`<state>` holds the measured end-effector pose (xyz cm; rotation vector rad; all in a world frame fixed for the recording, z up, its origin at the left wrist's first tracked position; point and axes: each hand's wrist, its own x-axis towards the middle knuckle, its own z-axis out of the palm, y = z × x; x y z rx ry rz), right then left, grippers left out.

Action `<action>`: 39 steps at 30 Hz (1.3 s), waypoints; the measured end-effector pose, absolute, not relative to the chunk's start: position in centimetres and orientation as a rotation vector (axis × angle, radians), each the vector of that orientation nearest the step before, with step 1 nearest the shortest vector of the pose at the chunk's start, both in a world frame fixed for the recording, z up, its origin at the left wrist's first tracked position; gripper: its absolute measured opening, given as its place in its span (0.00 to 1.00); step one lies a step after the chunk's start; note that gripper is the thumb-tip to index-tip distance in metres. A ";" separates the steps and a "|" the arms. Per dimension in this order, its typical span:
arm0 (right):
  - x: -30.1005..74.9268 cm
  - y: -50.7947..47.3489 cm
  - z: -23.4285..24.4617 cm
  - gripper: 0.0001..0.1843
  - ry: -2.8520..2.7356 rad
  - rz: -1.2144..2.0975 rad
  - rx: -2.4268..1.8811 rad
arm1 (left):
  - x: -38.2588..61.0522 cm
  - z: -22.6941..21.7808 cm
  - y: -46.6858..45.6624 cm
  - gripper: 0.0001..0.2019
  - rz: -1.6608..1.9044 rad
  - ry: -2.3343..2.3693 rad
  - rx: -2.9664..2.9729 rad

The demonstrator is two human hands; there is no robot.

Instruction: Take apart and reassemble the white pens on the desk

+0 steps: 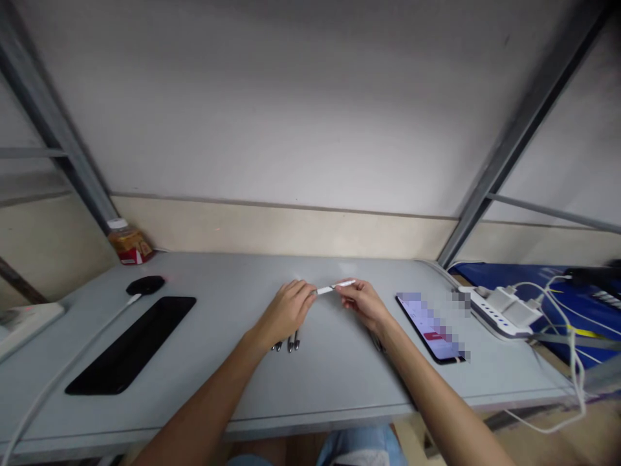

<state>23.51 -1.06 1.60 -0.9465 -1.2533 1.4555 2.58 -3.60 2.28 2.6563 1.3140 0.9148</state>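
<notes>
A slim white pen [326,290] is stretched between my two hands above the middle of the desk, tilted slightly up to the right. My left hand [290,305] has its fingers closed round the left end. At the other end, my right hand [361,301] pinches the pen between thumb and fingers. Several dark, shiny pen tips [290,343] poke out on the desk below my left hand; the rest of them is hidden behind that hand and forearm. By my right wrist a small dark object [376,342] is partly covered, and I cannot make out its kind.
A lit phone [431,329] lies right of my right forearm, beside a white power strip [495,314] with plugs and cables. On the left are a black mat [133,346], a round black charging pad [145,285] with a white cable, and a bottle [130,243]. The grey desk [330,382] ends near my lap.
</notes>
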 end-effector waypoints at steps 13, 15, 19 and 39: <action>25.2 0.0 1.6 0.16 -0.694 1.704 -0.517 | 1.7 1.1 -3.1 0.09 0.790 1.546 2.649; 25.3 0.0 1.5 0.16 -0.707 1.711 -0.505 | 1.7 1.0 -3.1 0.08 0.772 1.528 2.650; 25.3 0.0 1.5 0.18 -0.710 1.684 -0.507 | 1.7 1.1 -3.3 0.06 0.765 1.507 2.626; 25.4 0.0 2.0 0.17 -0.764 1.681 -0.531 | 1.5 0.8 -2.9 0.05 0.698 1.505 2.600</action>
